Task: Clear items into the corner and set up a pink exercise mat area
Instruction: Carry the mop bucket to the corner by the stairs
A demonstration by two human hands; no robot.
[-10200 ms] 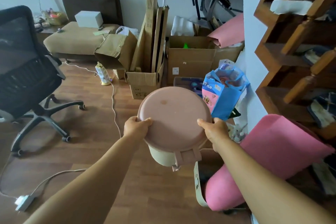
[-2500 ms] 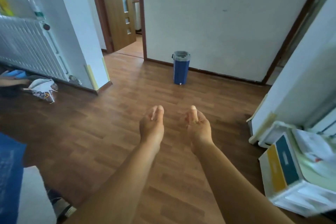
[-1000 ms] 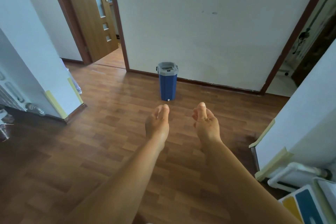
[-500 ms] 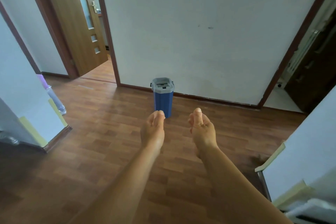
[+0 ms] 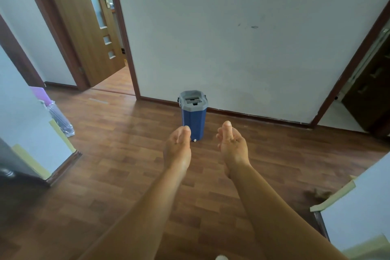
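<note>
One blue bin [image 5: 193, 120] with grey lid, upright on wood floor [image 5: 118, 154], just beside the white wall [image 5: 232, 38]; two hands out in front of it, not touching it; left hand [image 5: 177, 150] fingers straight and together, empty; right hand [image 5: 232, 145] fingers loosely curved, slightly apart, empty; one wooden door [image 5: 88, 27] ajar far left; one plastic-wrapped purple-topped bundle [image 5: 55, 112] leaning at the left wall corner.

Your left hand [image 5: 177, 150] hides the lower left edge of the blue grey-lidded plastic bucket [image 5: 195, 120]; the near frame edge cuts off your forearms [image 5: 274, 213].
</note>
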